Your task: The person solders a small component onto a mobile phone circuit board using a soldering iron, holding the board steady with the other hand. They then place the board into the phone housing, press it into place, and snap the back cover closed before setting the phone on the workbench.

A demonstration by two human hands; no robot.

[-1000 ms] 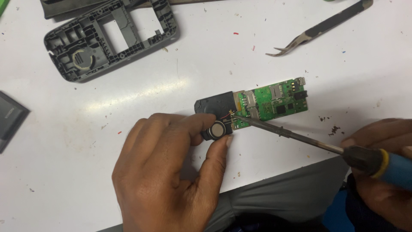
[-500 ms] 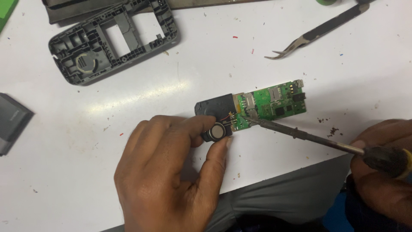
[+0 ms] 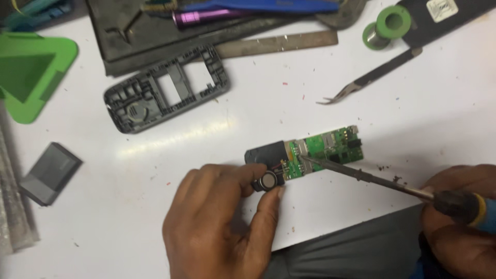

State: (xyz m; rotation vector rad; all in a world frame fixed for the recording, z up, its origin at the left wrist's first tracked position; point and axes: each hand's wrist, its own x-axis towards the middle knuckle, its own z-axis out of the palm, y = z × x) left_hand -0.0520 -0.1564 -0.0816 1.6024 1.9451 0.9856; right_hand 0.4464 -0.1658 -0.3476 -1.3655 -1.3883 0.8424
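Note:
A small green circuit board with a dark screen part lies on the white table. My left hand pinches a small round speaker against the board's near left corner, thumb and forefinger on it. My right hand at the lower right grips the dark handle of a soldering iron. The iron's metal tip rests on the board near its left end.
A grey phone frame lies at upper left, a grey battery block at far left, a green tray beyond it. Curved tweezers, a solder spool, a metal ruler and a tool tray sit along the back.
The view has shifted down and right, showing more of the back of the table. Both hands, the board and the iron tip keep the same positions relative to each other.

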